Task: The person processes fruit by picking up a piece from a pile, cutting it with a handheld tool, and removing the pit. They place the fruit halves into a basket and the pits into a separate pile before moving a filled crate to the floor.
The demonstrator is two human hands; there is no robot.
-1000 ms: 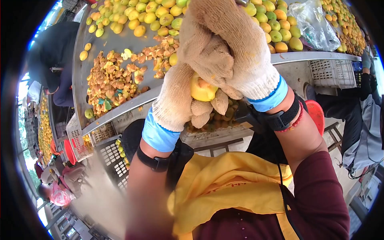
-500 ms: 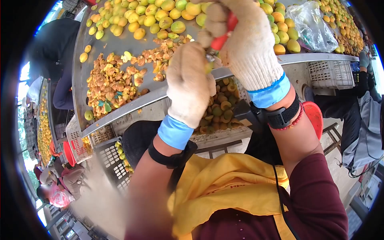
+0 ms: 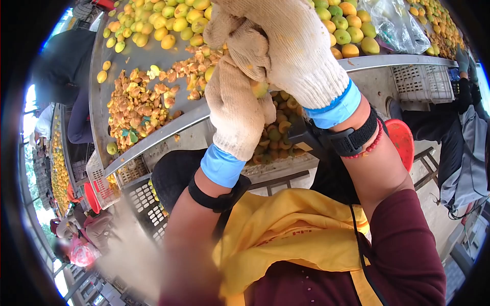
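Observation:
Both hands wear off-white knitted gloves with blue cuffs and meet over the front edge of the metal table (image 3: 191,115). My left hand (image 3: 237,107) is closed around a yellow-green fruit (image 3: 259,89), part of which shows beside the fingers. Pressed against it from above, my right hand (image 3: 280,46) has curled fingers; the red-handled tool seen earlier is hidden now. Left of the hands lies a heap of orange-brown fruit pieces (image 3: 135,102). Whole yellow and green fruits (image 3: 178,23) cover the back of the table.
Below the table edge, a crate holds cut fruit (image 3: 278,130). A clear plastic bag (image 3: 400,28) lies at the back right, above a white crate (image 3: 423,81). A black crate (image 3: 148,204) stands lower left. Other people sit at both sides; a red round object (image 3: 399,145) is beside my right arm.
My right hand has moved left and down onto my left hand, and the red-handled tool has gone out of sight. The view has shifted slightly.

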